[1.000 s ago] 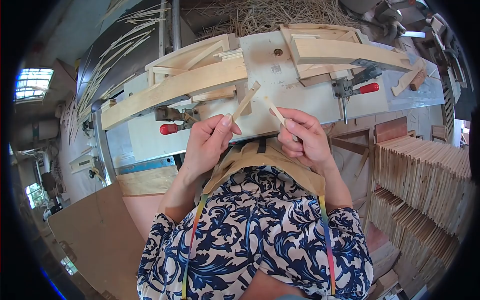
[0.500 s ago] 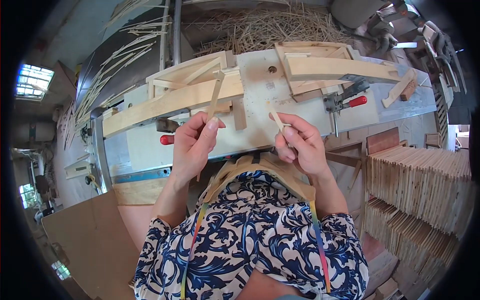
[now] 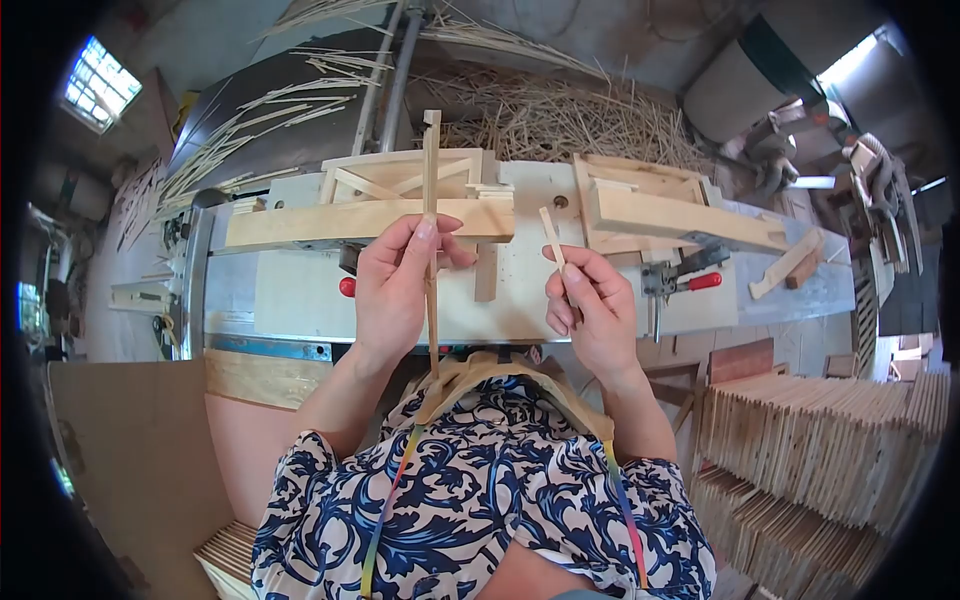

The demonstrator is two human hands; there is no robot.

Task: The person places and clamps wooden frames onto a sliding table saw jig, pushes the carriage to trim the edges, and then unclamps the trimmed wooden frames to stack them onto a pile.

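A long, narrow wooden strip [image 3: 431, 165] stands nearly upright in my left hand [image 3: 398, 285], pinched between thumb and fingers. Its upper end shows a small dark notch, and its lower end reaches down toward the apron. My right hand [image 3: 594, 300] pinches a short, thin piece of wood [image 3: 551, 232] that tilts up to the left. Both hands are raised over the near side of the white workbench board [image 3: 300, 290]. Behind my left hand lies a thick wooden beam [image 3: 310, 223] in front of a wooden frame [image 3: 400, 178]. A second beam [image 3: 680, 217] lies beyond my right hand.
Red-handled clamps [image 3: 705, 281] sit by the beams. Thin offcuts [image 3: 560, 115] are heaped behind the bench. Stacked wooden slats [image 3: 815, 440] stand at the lower right. A brown panel [image 3: 120, 450] is at the lower left, and a metal pipe [image 3: 402, 75] runs behind.
The strip in my left hand has swung from a slant to nearly upright. My right hand keeps its short piece, now slightly lower in view. The camera view has shifted.
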